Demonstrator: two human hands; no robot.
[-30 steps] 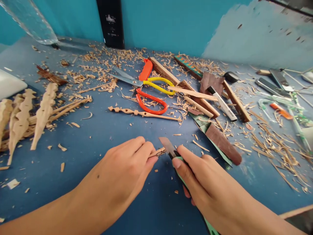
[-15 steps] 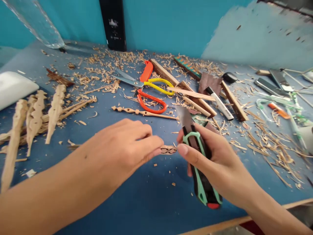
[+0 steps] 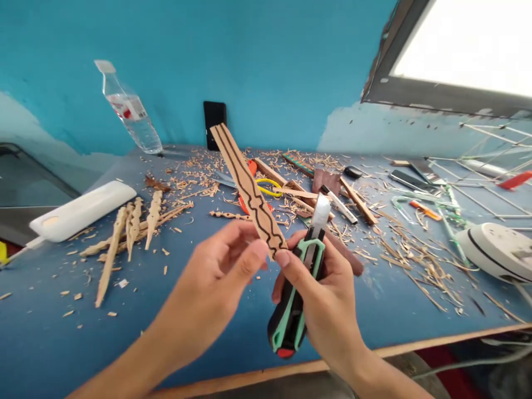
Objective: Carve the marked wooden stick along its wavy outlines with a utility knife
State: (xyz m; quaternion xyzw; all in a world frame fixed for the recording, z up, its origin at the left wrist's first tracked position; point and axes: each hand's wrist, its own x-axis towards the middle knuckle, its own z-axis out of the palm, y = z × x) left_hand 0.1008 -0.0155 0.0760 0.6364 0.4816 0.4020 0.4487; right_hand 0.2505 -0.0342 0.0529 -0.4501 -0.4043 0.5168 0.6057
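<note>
A flat wooden strip (image 3: 245,183) with wavy black lines drawn along it is held up at a slant, its upper end leaning left. At its lower end, my left hand (image 3: 224,277) is closed, with the thumb against the strip's edge and the fingers partly behind it. My right hand (image 3: 324,293) grips a black and green utility knife (image 3: 296,299), blade out and pointing upward. The right thumb tip also touches the strip's bottom end. Behind the strip lie scissors (image 3: 268,185) with yellow and red handles, partly covered, and a thin carved stick (image 3: 226,215).
Carved wooden pieces (image 3: 112,255) lie at the left beside a white elongated object (image 3: 83,210). A water bottle (image 3: 133,119) and a black phone-like slab (image 3: 210,119) stand at the wall. Shavings (image 3: 432,260), wood blocks and a white marker (image 3: 338,204) are spread rightward. The table's wooden edge (image 3: 399,349) runs in front.
The wooden strip has come up off the table and now stands slanted, its marked face toward me. Both hands have drawn together. The view has tilted up, showing more wall.
</note>
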